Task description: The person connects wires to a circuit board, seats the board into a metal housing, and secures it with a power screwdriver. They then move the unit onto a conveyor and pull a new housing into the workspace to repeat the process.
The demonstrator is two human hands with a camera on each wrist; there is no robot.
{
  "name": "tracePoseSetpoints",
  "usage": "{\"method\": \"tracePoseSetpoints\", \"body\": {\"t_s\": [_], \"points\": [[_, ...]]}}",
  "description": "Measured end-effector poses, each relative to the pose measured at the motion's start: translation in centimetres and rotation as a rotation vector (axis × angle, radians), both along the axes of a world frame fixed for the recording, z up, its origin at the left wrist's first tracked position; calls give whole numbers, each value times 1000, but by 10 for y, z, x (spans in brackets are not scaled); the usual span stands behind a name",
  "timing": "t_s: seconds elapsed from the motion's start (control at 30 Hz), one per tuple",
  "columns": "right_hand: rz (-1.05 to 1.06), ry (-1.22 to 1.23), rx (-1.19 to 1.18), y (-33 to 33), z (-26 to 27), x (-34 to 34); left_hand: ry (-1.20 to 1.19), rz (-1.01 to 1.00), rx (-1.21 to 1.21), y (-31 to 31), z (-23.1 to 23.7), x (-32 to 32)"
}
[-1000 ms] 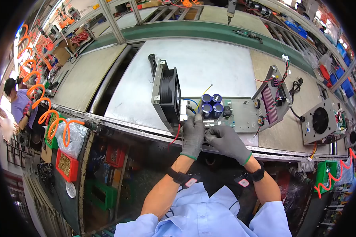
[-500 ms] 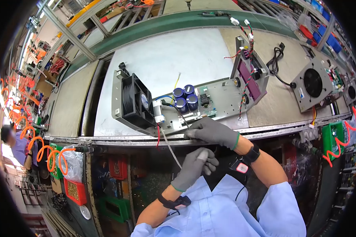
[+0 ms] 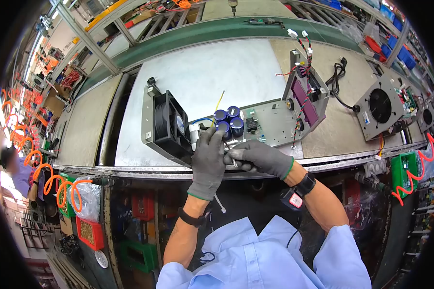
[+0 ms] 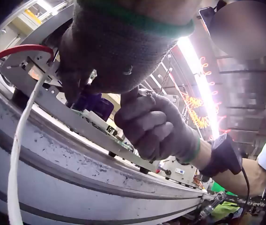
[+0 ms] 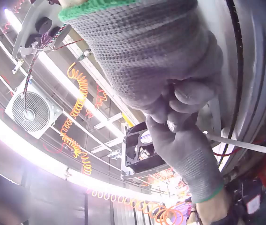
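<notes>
Beside the blue capacitors (image 3: pixel 237 126), the gloved left hand (image 3: pixel 208 161) reaches over the near edge of the metal chassis (image 3: pixel 275 137), fingers extended towards the board. What its fingertips touch is hidden. Close against it, the right hand (image 3: pixel 263 158) has curled fingers and pinches a thin cable, whose pale tip (image 3: pixel 235 164) shows below. In the right wrist view a small whitish piece (image 5: pixel 171 126) shows where both hands meet. A black fan (image 3: pixel 171 123) stands left of the hands. From below the left hand hangs a white cable (image 3: pixel 220 204).
An upright bracket with a purple panel (image 3: pixel 301 101) and twisted wires rises at the chassis's right end. Further right are a black power cord (image 3: pixel 336 77) and another fan unit (image 3: pixel 382 102). Red bin (image 3: pixel 89 232) and green bin (image 3: pixel 404 173) flank the bench below.
The left hand has risen from below the bench edge to the chassis beside the right hand. The right hand stays near the chassis's front edge, with its cable now mostly covered.
</notes>
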State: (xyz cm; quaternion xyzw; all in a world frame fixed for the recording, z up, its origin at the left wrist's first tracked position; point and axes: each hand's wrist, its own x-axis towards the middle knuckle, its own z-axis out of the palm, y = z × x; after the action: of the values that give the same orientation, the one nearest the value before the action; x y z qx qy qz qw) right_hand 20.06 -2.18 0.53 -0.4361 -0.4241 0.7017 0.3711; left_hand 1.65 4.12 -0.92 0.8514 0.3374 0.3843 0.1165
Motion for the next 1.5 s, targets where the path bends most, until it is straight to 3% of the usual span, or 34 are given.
{"method": "tracePoseSetpoints", "body": {"t_s": [0.07, 0.43, 0.53, 0.63, 0.67, 0.77, 0.8, 0.9, 1.0, 1.2, 1.5], "points": [[-27, 19, 16, 0, -2, -2, -41, 11, -68, 0, -7, 2], [108, -62, -106, -13, -10, -6, 127, 42, 73, 2, -29, -6], [137, -509, 30, -5, 1, -2, 149, 49, 62, 2, -26, -4], [33, -786, 387, -4, 15, 7, 213, 100, 42, -2, -23, 1], [41, -821, 347, -1, 25, 11, 233, 115, 35, -3, -23, 3], [-165, -854, 393, 9, 20, 18, 248, 149, 9, -6, -21, 6], [-186, -886, 264, 12, 33, 16, 246, 159, -3, -7, -21, 7], [-308, -716, 175, 15, 16, 10, 207, 165, 9, -10, -30, 6], [-383, -749, 313, 14, 1, 3, 155, 130, 41, -9, -31, 3], [-483, -838, 600, 12, -18, -4, 126, 111, 33, -8, -31, 2], [-459, -970, 589, 10, -13, -8, 174, 133, 5, -9, -29, 0]]}}
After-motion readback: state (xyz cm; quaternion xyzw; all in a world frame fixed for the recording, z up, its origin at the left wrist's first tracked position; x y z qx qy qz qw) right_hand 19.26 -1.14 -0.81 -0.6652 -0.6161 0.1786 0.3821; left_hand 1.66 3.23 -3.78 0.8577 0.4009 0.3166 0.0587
